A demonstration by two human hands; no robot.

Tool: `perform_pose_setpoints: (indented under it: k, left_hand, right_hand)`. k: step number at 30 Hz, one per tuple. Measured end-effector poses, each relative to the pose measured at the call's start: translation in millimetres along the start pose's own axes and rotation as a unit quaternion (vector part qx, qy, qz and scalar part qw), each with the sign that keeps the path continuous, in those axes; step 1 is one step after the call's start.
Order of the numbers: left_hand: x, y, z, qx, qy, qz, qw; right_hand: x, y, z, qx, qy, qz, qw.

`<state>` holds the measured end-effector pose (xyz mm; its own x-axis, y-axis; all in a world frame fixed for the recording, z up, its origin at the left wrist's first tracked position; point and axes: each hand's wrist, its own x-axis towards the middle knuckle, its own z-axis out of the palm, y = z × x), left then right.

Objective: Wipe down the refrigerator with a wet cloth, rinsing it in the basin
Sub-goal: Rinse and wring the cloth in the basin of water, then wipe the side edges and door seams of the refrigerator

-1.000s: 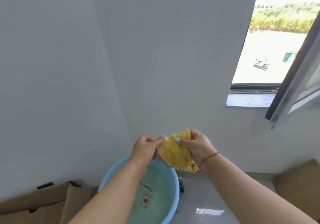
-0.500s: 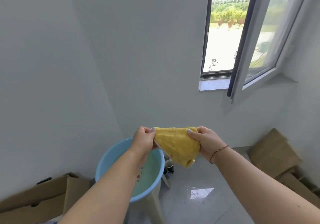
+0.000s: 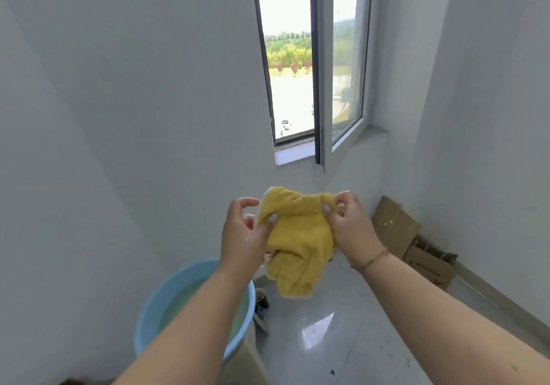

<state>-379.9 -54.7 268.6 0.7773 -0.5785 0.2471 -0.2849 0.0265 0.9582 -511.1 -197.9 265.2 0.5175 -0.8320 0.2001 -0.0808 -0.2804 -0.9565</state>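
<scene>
Left hand [image 3: 244, 229]: pinching the cloth's [image 3: 297, 244] left top edge.
Right hand [image 3: 351, 223]: pinching its right top corner.
Cloth: yellow, hanging between both grips.
Basin [image 3: 148, 325]: blue, below the left grip, holding cloudy water.

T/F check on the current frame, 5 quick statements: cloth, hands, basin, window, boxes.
1. Both hands hold the yellow cloth. True: the left hand and the right hand each pinch an upper corner.
2. The cloth is soaking in the basin. False: it hangs in the air, up and to the right of the blue basin.
3. The basin holds water. True.
4. The window is fully closed. False: one sash stands open.
5. The cardboard boxes sit to the left of the basin. False: they lie at the right wall.
</scene>
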Motion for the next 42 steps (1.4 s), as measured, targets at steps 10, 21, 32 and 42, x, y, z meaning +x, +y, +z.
perform_pose_setpoints:
  k: [10,21,32,42]
  left_hand:
    - [-41.8,12.7,-23.3,-0.186,-0.185,-0.219,0.94]
    - [-52.5,67.3,29.4,0.174,-0.278,0.093,0.94]
    - [-178.9,148.7,168.0,-0.24,-0.502,-0.284,0.781]
    - [-363.8,232.5,287.0,-0.244,-0.553,-0.216,0.767]
  right_hand:
    - [-72.0,-6.0,-25.0,0.078,-0.095,0.153,0.981]
    - [-115.5,-38.5,-108.9,-0.103,0.022,0.008,0.994]
    - [-261.0,-32.4,-240.2,0.297,0.161,0.117,0.934]
    - [-436.0,-36.4,-388.1,0.517,0.386,0.037,0.763]
